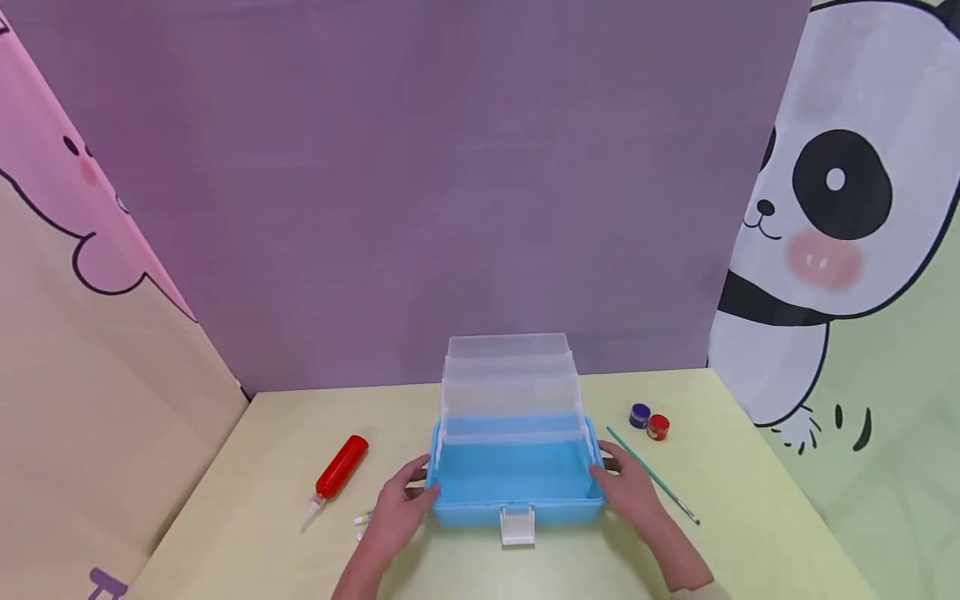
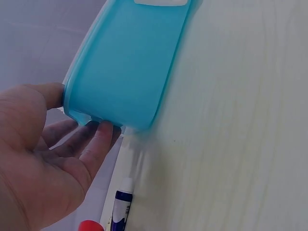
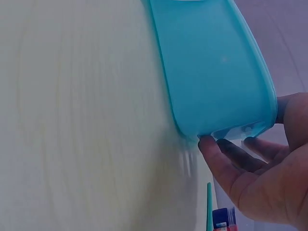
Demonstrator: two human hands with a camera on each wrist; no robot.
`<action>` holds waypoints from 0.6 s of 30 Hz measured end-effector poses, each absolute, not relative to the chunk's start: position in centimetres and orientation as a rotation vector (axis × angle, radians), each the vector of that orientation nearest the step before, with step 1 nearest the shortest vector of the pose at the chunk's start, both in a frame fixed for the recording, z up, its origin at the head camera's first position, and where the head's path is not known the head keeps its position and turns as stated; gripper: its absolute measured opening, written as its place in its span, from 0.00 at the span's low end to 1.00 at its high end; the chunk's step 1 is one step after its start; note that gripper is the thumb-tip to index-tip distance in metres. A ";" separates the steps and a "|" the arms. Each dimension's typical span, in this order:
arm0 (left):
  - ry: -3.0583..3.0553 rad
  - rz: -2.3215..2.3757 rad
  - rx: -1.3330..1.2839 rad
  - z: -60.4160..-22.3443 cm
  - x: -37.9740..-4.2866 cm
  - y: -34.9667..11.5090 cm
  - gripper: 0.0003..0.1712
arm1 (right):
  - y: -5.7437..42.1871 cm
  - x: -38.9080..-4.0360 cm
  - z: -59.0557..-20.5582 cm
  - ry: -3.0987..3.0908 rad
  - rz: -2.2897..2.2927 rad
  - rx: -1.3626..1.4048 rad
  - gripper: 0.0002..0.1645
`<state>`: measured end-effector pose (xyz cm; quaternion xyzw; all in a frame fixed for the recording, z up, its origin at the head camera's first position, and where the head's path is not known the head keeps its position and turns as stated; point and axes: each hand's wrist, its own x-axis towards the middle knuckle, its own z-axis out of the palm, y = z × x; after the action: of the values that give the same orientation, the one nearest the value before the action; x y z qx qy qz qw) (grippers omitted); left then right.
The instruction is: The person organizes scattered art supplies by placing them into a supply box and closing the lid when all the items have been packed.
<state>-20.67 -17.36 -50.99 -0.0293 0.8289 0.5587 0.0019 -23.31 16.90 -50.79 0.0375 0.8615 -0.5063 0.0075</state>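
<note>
A light-blue plastic storage box (image 1: pixel 472 515) stands on the table with its translucent lid (image 1: pixel 510 383) raised at the back. A white latch (image 1: pixel 517 528) hangs down from the middle of its front. My left hand (image 1: pixel 400 507) grips the box's left end, thumb at the rim and fingertips against the end wall, as the left wrist view shows. At the opposite end, my right hand (image 1: pixel 632 492) holds the box the same way. Inside, the blue floor is visible with nothing lying on it. Some fingers are partly hidden behind the box's ends.
A red bottle (image 1: pixel 342 467) with a pale nozzle lies to the left. Small tubes (image 1: pixel 363 518) lie partly behind my left hand; one is white and dark blue. To the right are a teal paintbrush (image 1: pixel 652 475), a dark-blue pot (image 1: pixel 640 415) and a red pot (image 1: pixel 657 427).
</note>
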 end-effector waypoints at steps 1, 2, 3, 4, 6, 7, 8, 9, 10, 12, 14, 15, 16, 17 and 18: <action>2.593 1.755 -0.097 -51.1 -20.7 -17.4 0.31 | 16.9 -23.4 -50.7 2.676 -1.585 0.122 0.32; 2.590 1.753 -0.103 -51.1 -20.7 -17.4 0.31 | 17.0 -23.4 -50.6 2.657 -1.589 0.132 0.32; 2.585 1.758 -0.104 -51.1 -20.7 -17.4 0.31 | 17.1 -23.4 -50.6 2.636 -1.601 0.135 0.32; 2.584 1.768 -0.105 -51.1 -20.6 -17.5 0.31 | 17.1 -23.5 -50.6 2.613 -1.619 0.131 0.32; 2.579 1.783 -0.109 -51.1 -20.6 -17.7 0.30 | 17.1 -23.8 -50.5 2.555 -1.663 0.112 0.32; 2.574 1.796 -0.105 -51.1 -20.5 -17.7 0.30 | 17.2 -23.9 -50.5 2.527 -1.680 0.109 0.32; 2.567 1.813 -0.100 -51.1 -20.5 -17.8 0.30 | 17.3 -24.1 -50.6 2.505 -1.689 0.104 0.33; 2.561 1.828 -0.091 -51.1 -20.4 -17.8 0.30 | 17.4 -24.2 -50.6 2.484 -1.694 0.101 0.33; 2.550 1.843 -0.083 -51.1 -20.4 -17.8 0.30 | 17.6 -24.3 -50.6 2.467 -1.692 0.101 0.34; 2.532 1.861 -0.066 -51.1 -20.3 -17.7 0.30 | 17.9 -24.3 -50.6 2.435 -1.694 0.120 0.34; 2.522 1.861 -0.061 -51.1 -20.3 -17.6 0.30 | 18.1 -24.2 -50.5 2.408 -1.691 0.144 0.35; 2.519 1.858 -0.062 -51.1 -20.3 -17.5 0.30 | 18.2 -24.2 -50.5 2.389 -1.702 0.152 0.35; 2.516 1.854 -0.070 -51.1 -20.2 -17.5 0.30 | 18.2 -24.1 -50.5 2.372 -1.716 0.155 0.35; 2.516 1.853 -0.075 -51.1 -20.2 -17.5 0.30 | 18.2 -24.1 -50.4 2.359 -1.726 0.153 0.35; 2.513 1.856 -0.082 -51.0 -20.2 -17.5 0.31 | 18.2 -24.1 -50.4 2.346 -1.739 0.150 0.35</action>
<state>-20.20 -17.48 -51.02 -0.0261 0.8041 0.5938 0.0082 -24.12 18.22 -50.40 0.0509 0.7975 -0.5913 0.1083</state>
